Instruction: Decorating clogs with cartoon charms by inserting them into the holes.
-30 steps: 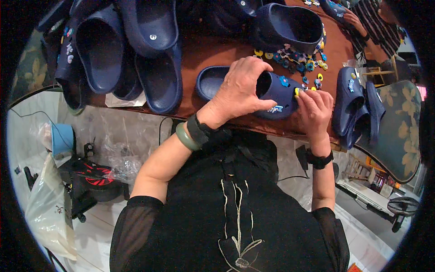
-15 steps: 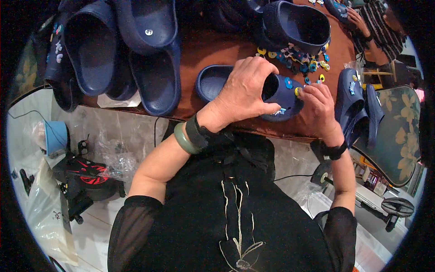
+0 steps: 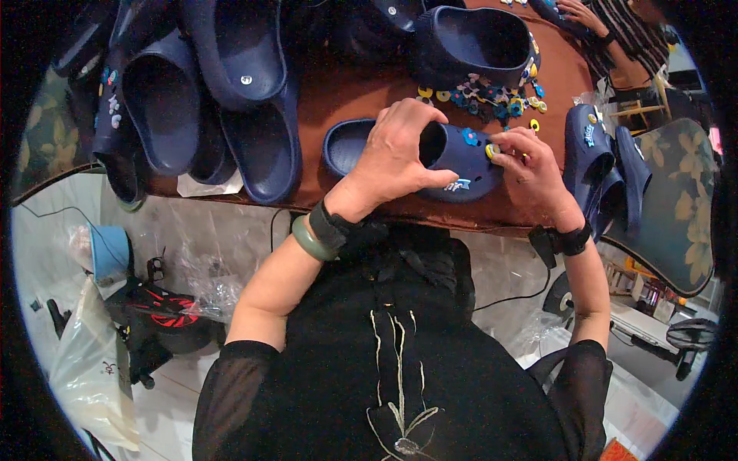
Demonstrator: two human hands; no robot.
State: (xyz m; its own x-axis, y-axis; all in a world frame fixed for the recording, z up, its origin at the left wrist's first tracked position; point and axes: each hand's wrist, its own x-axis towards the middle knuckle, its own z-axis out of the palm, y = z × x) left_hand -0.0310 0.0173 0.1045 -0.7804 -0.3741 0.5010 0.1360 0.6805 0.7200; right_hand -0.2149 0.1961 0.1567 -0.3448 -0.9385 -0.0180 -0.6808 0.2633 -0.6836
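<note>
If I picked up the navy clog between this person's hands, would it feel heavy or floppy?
Probably light: the navy clog looks like moulded foam, with a hollow opening and small holes. Likely springy rather than floppy, since its upper stands arched beside the left hand. Lying flat and low on the brown cloth, it seems unlikely to roll.

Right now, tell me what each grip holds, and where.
Left grip: navy clog, across its foot opening. Right grip: yellow charm, by its right edge.
</note>
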